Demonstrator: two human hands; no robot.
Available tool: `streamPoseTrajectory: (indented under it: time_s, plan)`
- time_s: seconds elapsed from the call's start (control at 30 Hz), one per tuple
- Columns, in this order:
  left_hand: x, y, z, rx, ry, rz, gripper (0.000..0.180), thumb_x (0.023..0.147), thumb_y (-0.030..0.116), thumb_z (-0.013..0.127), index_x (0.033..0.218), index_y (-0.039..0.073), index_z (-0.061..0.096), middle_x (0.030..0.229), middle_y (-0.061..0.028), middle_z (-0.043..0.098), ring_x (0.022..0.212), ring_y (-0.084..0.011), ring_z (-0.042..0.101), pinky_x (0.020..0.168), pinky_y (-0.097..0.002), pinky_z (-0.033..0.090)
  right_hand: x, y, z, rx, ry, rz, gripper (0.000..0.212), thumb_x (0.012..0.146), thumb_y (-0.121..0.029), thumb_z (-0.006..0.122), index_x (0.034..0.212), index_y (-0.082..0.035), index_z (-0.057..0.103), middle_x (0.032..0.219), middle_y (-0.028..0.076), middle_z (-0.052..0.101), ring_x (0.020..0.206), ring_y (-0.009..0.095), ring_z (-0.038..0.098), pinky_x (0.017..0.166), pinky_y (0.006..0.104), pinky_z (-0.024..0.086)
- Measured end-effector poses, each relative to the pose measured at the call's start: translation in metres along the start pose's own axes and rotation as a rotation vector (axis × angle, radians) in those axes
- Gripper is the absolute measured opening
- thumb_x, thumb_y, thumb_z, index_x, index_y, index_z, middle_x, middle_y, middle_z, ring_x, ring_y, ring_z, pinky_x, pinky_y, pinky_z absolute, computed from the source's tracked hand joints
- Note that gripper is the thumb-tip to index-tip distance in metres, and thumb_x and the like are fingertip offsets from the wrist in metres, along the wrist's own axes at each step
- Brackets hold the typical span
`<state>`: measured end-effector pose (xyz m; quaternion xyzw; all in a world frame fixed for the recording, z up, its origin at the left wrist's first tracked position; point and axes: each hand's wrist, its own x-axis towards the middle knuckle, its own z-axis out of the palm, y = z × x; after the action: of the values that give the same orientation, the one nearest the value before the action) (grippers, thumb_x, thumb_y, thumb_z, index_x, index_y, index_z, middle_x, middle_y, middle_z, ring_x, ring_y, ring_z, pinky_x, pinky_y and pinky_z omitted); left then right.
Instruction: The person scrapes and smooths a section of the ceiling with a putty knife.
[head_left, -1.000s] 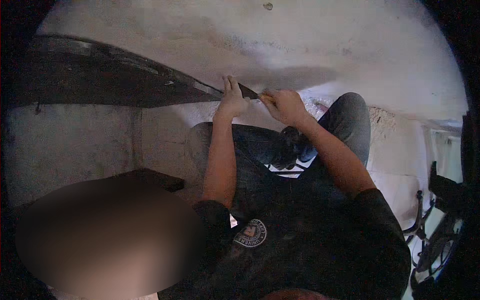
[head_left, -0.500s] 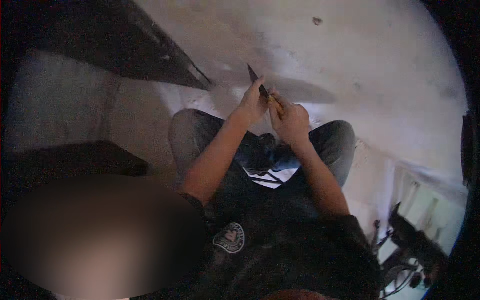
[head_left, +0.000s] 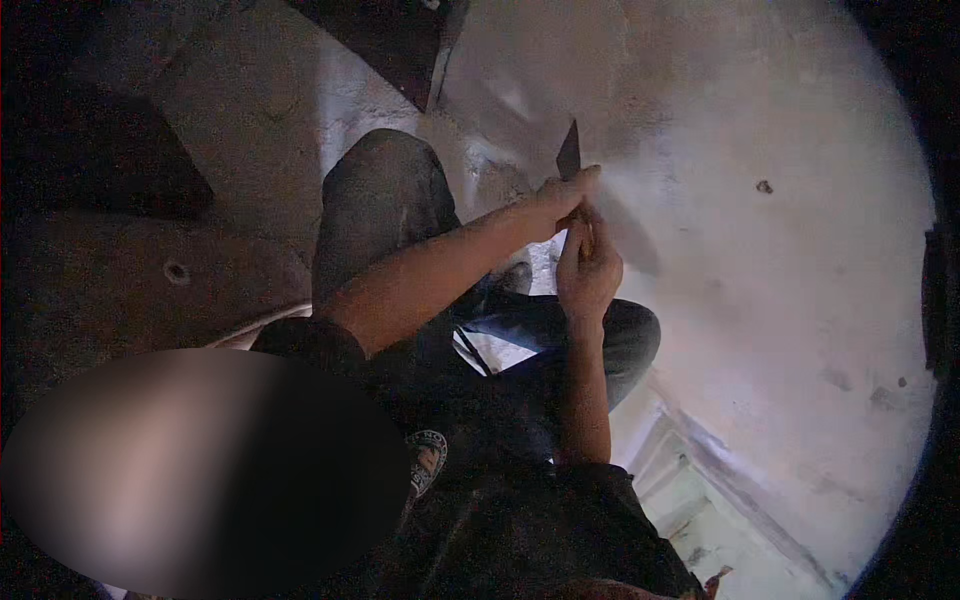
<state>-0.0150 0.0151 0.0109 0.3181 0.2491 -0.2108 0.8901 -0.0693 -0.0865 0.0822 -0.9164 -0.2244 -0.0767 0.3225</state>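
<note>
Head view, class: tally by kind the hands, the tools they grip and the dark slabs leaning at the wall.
Hands: 2, left hand and right hand
Dark pointed blade: 1
Dark slab: 1
Total: 4

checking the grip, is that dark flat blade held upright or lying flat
Upright: the dark blade points up and away above the left hand, its lower end pinched between that hand and the right hand, clear of the pale wall.

Dark blade (head_left: 569,155) — lower part hidden
</note>
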Motion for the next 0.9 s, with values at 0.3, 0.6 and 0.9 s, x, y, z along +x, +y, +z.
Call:
streamPoseTrajectory:
  time_s: [0.3, 0.6, 0.9]
  plan:
    - [0.018, 0.003, 0.000, -0.028, -0.045, -0.002, 0.049, 0.091, 0.053, 0.059, 0.107, 0.007, 0.058, 0.084, -0.0021, 0.055, 0.073, -0.0145, 0.054, 0.063, -0.0311, 0.047, 0.009, -0.004, 0.004, 0.012, 0.007, 0.037, 0.031, 0.095, -0.016, 0.058, 0.122, -0.003, 0.063, 0.097, 0.021, 0.070, 0.085, 0.031, 0.072, 0.068, 0.0369, 0.054]
    - [0.009, 0.008, 0.007, 0.039, 0.035, 0.012, 0.047, 0.096, 0.049, 0.051, 0.099, 0.003, 0.060, 0.077, -0.0032, 0.057, 0.069, -0.0167, 0.056, 0.067, -0.0315, 0.049, 0.015, -0.027, 0.003, -0.113, -0.021, 0.172, 0.031, 0.096, -0.020, 0.056, 0.121, -0.005, 0.065, 0.094, 0.022, 0.070, 0.086, 0.034, 0.070, 0.070, 0.0397, 0.054]
    - [0.027, 0.002, 0.000, -0.033, -0.122, 0.104, 0.053, 0.094, 0.049, 0.056, 0.106, -0.002, 0.056, 0.093, -0.0094, 0.058, 0.083, -0.0180, 0.057, 0.072, -0.0354, 0.048, 0.012, -0.024, 0.005, -0.002, -0.036, 0.104, 0.034, 0.096, -0.016, 0.055, 0.128, -0.004, 0.059, 0.102, 0.024, 0.067, 0.089, 0.036, 0.069, 0.070, 0.0395, 0.053]
